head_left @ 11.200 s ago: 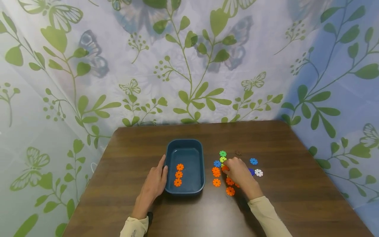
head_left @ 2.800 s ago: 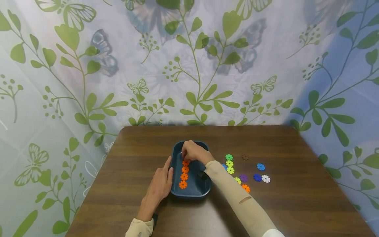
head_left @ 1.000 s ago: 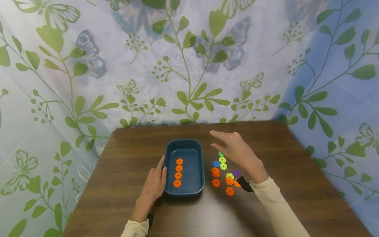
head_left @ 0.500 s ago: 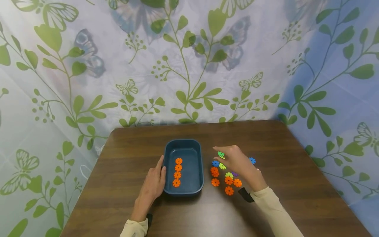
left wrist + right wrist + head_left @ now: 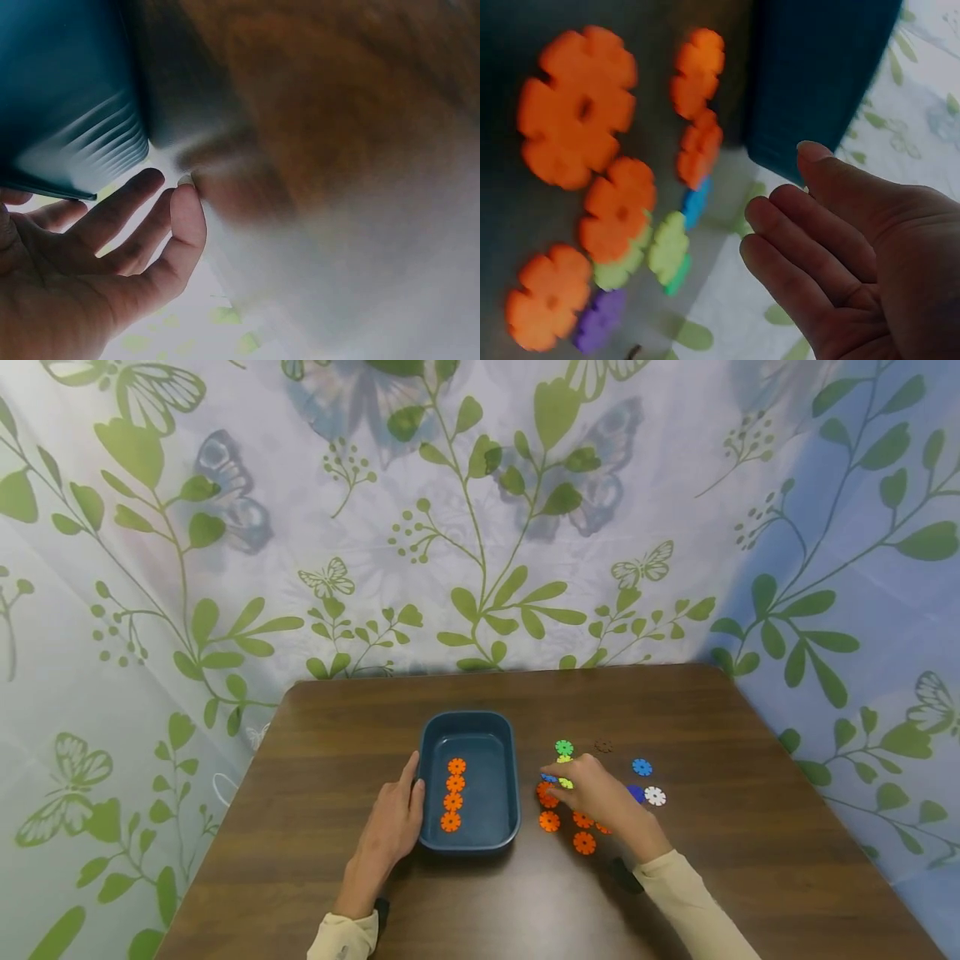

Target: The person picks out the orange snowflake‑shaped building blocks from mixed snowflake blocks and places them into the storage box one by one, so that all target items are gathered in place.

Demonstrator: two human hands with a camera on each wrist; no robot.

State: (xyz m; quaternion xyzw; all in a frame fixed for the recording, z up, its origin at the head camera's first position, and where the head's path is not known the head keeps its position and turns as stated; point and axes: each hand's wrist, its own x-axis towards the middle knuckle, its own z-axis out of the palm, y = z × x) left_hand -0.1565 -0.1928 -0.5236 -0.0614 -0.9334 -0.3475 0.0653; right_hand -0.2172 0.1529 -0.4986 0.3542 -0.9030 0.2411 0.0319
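A dark blue tray holds several orange notched plastic discs in a lengthwise row. My left hand rests along the tray's left side; in the left wrist view its fingers are loosely bent near the tray wall. Low above loose discs, right of the tray, hovers my right hand, thumb and index finger apart. Its fingertips overlap a yellow-green disc and an orange pair in the head view. In the right wrist view nothing shows between its fingers.
Around the right hand lie more discs: green, brown, light blue, white, purple and orange. The wooden table ends at a patterned curtain.
The tray's row has gained an orange disc at its far end since the oldest frame. My right hand has returned from the tray and lowered toward the loose discs. The left hand stays at the tray.
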